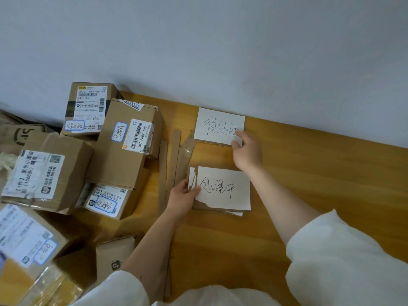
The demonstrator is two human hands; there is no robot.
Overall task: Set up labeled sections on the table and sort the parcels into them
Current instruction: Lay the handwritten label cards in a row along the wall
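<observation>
Two white handwritten label cards lie on the wooden table (309, 173). The far card (216, 124) sits near the wall; my right hand (247, 151) pinches its near right corner. The near card (223, 188) rests on a stack of cardboard pieces, and my left hand (183, 197) grips that stack at its left edge, thumb on top. Several brown parcels are piled at the left, each with a shipping label and a blue-outlined handwritten sticker, such as the tall box (125, 144) and the back box (88, 107).
Cardboard strips (174, 157) lie between the parcels and the cards. A pale wall (220, 51) runs along the table's far edge. More parcels crowd the lower left (28, 239). Bare tabletop stretches to the right of the cards.
</observation>
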